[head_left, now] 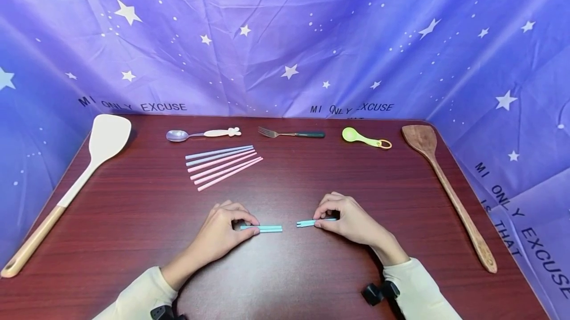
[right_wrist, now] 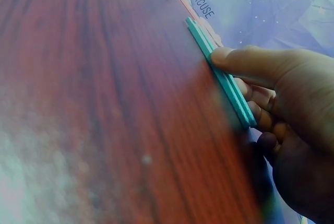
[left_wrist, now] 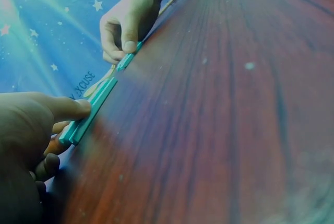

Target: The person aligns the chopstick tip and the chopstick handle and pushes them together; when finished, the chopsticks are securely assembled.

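Note:
Near the front middle of the table, my left hand (head_left: 221, 227) pinches a pair of short teal sticks (head_left: 272, 229) between thumb and fingers. The two lie side by side, their far ends pointing right. Across a small gap, my right hand (head_left: 353, 219) pinches a second teal pair (head_left: 305, 223), its ends pointing left and standing slightly uneven. In the left wrist view the thumb presses on top of the left pair (left_wrist: 94, 112), close over the table. In the right wrist view the right pair (right_wrist: 229, 85) runs past the thumb toward the palm; fingers partly hide its side.
Pink sticks (head_left: 229, 174) and blue ones (head_left: 218, 152) fan out behind my left hand. Along the back lie a spoon (head_left: 178, 135), a fork (head_left: 294, 134) and a green measuring spoon (head_left: 352, 135). A white spatula (head_left: 109, 137) lies left, a wooden spatula (head_left: 420, 139) right.

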Tool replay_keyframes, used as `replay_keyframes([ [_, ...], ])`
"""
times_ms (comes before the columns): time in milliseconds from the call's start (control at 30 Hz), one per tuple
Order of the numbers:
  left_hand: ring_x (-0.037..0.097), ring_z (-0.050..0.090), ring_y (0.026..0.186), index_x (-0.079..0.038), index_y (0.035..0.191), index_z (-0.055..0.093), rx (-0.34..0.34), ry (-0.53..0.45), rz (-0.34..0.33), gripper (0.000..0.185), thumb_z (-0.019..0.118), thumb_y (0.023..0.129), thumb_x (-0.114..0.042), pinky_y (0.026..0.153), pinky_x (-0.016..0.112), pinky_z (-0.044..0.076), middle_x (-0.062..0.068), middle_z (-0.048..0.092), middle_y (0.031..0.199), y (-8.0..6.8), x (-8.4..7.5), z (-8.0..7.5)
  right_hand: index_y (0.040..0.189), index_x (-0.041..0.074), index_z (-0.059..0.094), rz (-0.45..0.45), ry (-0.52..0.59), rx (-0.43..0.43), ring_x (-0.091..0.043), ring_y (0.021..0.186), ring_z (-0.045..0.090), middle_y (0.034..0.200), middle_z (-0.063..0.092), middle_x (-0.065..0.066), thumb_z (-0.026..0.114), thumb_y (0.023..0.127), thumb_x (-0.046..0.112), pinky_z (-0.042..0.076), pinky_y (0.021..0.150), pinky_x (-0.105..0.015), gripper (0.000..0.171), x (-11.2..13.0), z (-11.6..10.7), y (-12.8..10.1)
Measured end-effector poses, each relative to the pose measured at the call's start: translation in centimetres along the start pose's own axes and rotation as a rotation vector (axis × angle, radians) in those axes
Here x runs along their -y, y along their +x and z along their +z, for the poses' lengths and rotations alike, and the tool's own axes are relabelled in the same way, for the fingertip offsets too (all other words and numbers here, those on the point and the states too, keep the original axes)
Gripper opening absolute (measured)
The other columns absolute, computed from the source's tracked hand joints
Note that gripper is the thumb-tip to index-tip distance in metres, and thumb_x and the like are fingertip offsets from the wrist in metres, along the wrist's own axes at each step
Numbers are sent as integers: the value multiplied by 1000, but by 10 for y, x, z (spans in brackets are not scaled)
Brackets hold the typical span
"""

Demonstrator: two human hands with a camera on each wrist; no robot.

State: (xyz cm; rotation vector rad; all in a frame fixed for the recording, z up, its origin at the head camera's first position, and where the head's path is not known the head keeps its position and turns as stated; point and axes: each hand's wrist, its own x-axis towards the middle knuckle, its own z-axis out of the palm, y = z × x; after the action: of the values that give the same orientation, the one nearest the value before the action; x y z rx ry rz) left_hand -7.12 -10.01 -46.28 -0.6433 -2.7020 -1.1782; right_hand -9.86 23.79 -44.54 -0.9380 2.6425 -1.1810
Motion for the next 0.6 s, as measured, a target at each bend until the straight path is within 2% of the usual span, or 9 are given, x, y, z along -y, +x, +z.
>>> replay_keyframes([
  [400, 0, 61, 87, -32, 87, 81, -25, -13, 35, 14, 90, 78, -25, 80, 30, 45, -24, 72, 86, 0, 3, 1, 89, 25, 76, -22, -16, -36, -6, 79, 58, 86, 65, 17, 82, 88, 11, 48, 69, -21, 15, 1, 1, -1],
  [600, -1, 60, 79, -32, 88, 81, -57, -18, 5, 13, 88, 80, -25, 73, 27, 41, -21, 74, 85, 2, 2, -2, 90, 21, 76, -42, 0, -65, -7, 79, 59, 86, 65, 14, 83, 86, 8, 49, 69, -21, 16, 1, 2, 1],
])
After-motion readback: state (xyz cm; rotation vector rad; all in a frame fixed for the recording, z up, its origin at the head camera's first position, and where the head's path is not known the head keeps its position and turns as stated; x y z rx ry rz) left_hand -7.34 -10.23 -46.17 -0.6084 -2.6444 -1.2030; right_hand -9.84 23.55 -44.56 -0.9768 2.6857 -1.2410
